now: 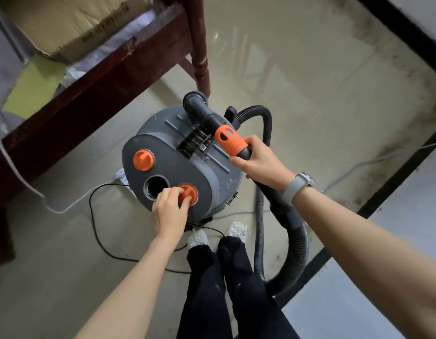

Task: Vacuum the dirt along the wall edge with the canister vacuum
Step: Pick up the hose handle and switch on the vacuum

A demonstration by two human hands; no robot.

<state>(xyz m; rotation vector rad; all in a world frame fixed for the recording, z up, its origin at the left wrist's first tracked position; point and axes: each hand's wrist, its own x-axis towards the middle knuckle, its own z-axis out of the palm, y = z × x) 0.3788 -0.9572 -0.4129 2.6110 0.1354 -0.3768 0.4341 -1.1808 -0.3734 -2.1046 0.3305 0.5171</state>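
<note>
We look straight down on the grey canister vacuum, standing on the concrete floor just in front of our shoes. Our left hand reaches onto the near edge of the vacuum's flat top panel, fingers curled and pinching the orange knob there: the thumb lies on the knob's right side, the other fingers wrap over its left, so the knob sits half hidden between them. Just left of those fingers the open round port gapes, and further along the panel's left edge stands a second orange knob, untouched.

Our right hand, a watch on its wrist, grips the black hose tube just behind the orange handle sleeve; the fingers close round the tube, the index finger stretched along its underside. The sleeve juts up and left from the fingers over the vacuum's right shoulder, ending in the black elbow nozzle above the far edge of the canister. The ribbed black hose loops down past our right leg and curls back up behind the canister.

A thin black cord and a white cable trail over the floor to the left. A dark red wooden frame crosses the upper left, cardboard behind it. Grime darkens the floor along the black baseboard at right.
</note>
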